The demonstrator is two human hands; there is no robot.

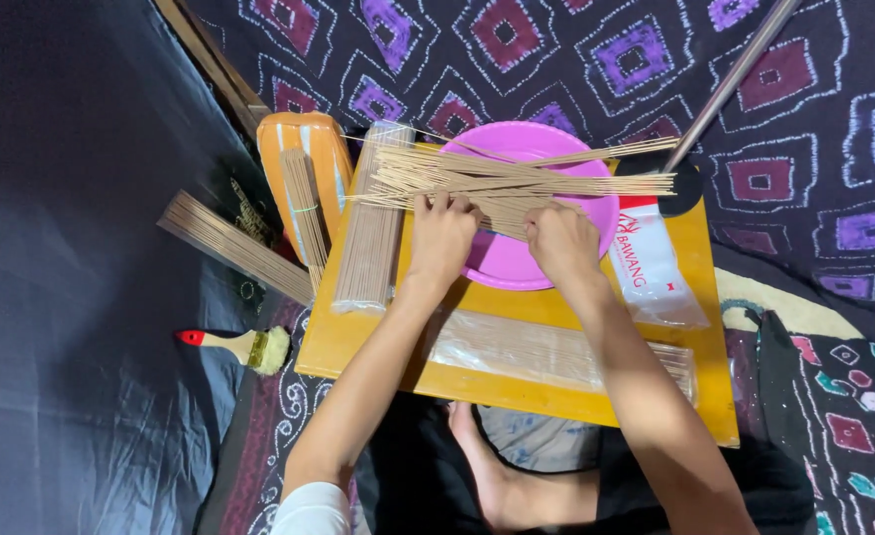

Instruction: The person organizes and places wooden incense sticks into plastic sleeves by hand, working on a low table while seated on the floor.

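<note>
My bare foot (492, 466) lies closest, tucked under the near edge of the low yellow board (700, 327), with my two forearms running up and away from it.

My left hand (440, 238) lies palm down, fingers together and bent at the knuckles, fingertips pressing onto the loose spread of thin sticks (517, 178). My right hand (561, 243) sits just beside it in the same flat pose, fingers curled over the near edge of the spread. Neither hand is closed around anything; both press down on the sticks rather than clasp them.

The sticks are pale, straight and very slender. They lie across the pink round plate (517, 263), long axis running left to right, fanned slightly so their right ends splay past the plate's rim.

Left of the plate, a tight bundle of sticks in clear wrap (368, 233) lies lengthwise, pointing away from me. Beyond it, a smaller bundle (304, 203) rests on an orange striped pouch (330, 163), and another long bundle (229, 243) slants off the board onto dark cloth. A flat clear packet of sticks (546, 352) lies crosswise under my wrists. A white plastic bag (651, 267) lies at the plate's right. A brush with a wooden handle and red tip (244, 347) lies on the floor at left. A metal rod (730, 79) slants across the patterned purple cloth (834, 149).
</note>
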